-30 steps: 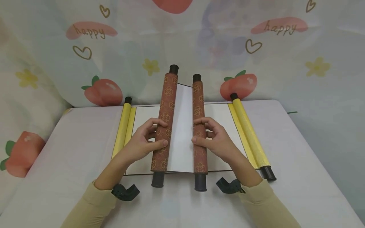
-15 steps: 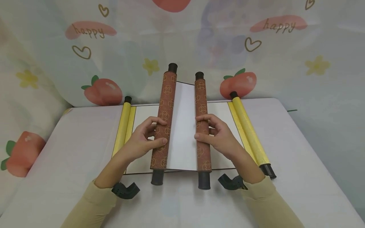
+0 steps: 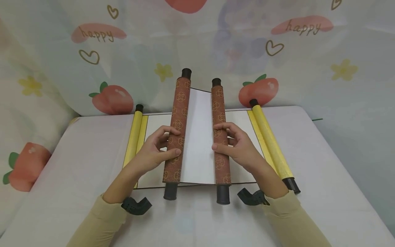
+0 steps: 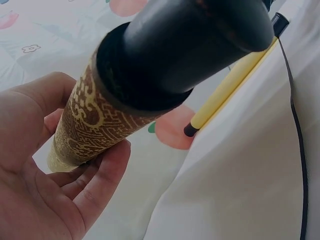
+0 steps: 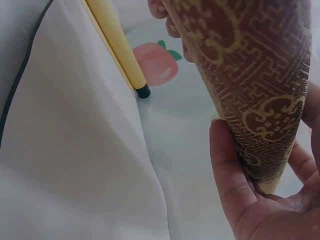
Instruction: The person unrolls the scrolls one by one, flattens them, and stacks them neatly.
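A scroll with two brown, gold-patterned rolls is held up partly unrolled, a strip of white paper stretched between them. My left hand grips the left brown roll around its middle, thumb and fingers curled about it. Around the right brown roll curl the fingers and thumb of my right hand. Black knobs cap both rolls; one black knob looms large in the left wrist view. Beneath lies a second scroll, spread open, with a yellow left roll and a yellow right roll.
Both scrolls are over a white-covered table. A patterned curtain with peaches, hearts and lettering stands behind the table's far edge. A black wrist mount sits on the left cuff, and another black mount on the right.
My right hand has shifted slightly right with its brown roll, so the white strip between the rolls is a little wider. The left hand has barely moved, and the yellow scroll stays put.
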Demonstrator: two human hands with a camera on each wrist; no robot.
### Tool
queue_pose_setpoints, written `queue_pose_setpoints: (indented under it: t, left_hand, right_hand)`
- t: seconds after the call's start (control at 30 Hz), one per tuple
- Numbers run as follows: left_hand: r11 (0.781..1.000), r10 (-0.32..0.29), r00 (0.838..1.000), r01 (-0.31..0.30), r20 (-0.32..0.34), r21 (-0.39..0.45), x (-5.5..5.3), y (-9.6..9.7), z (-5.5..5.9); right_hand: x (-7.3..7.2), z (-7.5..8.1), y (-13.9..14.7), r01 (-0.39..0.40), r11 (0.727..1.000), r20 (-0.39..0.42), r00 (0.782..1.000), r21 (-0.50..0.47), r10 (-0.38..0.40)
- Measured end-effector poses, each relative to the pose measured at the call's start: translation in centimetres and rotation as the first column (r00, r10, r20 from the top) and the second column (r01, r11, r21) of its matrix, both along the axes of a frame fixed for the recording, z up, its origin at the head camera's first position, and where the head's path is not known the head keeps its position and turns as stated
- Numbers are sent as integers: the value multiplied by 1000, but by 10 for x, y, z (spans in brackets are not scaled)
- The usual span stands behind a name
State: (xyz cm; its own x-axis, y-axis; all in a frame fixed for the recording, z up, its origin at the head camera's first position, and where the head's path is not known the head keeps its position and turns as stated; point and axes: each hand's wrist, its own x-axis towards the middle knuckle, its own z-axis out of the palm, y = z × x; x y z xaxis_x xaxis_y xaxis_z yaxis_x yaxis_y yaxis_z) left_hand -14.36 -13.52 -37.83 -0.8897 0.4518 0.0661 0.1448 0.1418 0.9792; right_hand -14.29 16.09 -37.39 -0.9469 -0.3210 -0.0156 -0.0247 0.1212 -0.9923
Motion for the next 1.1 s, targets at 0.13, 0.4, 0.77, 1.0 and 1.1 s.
queue_pose_setpoints:
  t: [0.13, 0.4, 0.77, 1.0, 1.1]
  left_hand:
    - [1000, -8, 1000, 8, 6, 3, 0, 2, -1]
    - [1000, 0, 1000, 0, 5, 6, 1, -1, 0]
    - [1000, -2, 1000, 2, -14, 6, -2, -6, 1]
    - [1000, -2, 1000, 3, -9, 18, -2, -7, 4]
    - [1000, -2, 1000, 2, -11, 11, -2, -7, 5]
  right_hand:
    - [1, 0, 2, 6, 1000, 4, 1000, 6, -6]
    - [2, 0, 4, -2, 1000, -21, 1000, -9, 1]
    - [2, 1, 3, 11, 1000, -7, 1000, -13, -11]
    - [2, 3, 5, 13, 1000, -4, 1000, -17, -13]
    - [1, 2, 6, 14, 1000, -7, 1000, -11, -14]
